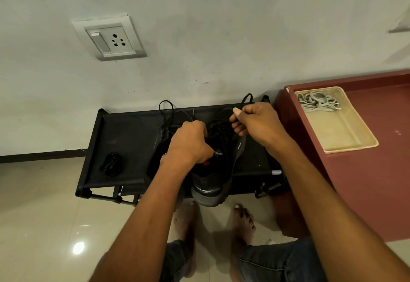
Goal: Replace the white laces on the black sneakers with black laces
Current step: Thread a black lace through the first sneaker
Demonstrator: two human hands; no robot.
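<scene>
A black sneaker [213, 181] lies on the black rack top [124, 139], toe toward me and hanging over the front edge. A black lace [247, 98] is threaded through it. My right hand [255, 124] pinches one end of this lace, which loops up behind the fingers. My left hand [190, 144] presses on the sneaker's tongue and grips the lace there. A second black sneaker [164, 135] sits to the left, partly hidden by my left hand, with a lace loop [166, 106] rising at its far end. A bundled black lace [111, 164] rests on the rack's left part.
A beige tray [346, 139] with white laces [317, 103] stands on a maroon surface [377, 181] to the right. A wall with a socket plate [109, 38] rises behind the rack. My bare feet [243, 219] stand on glossy floor tiles below.
</scene>
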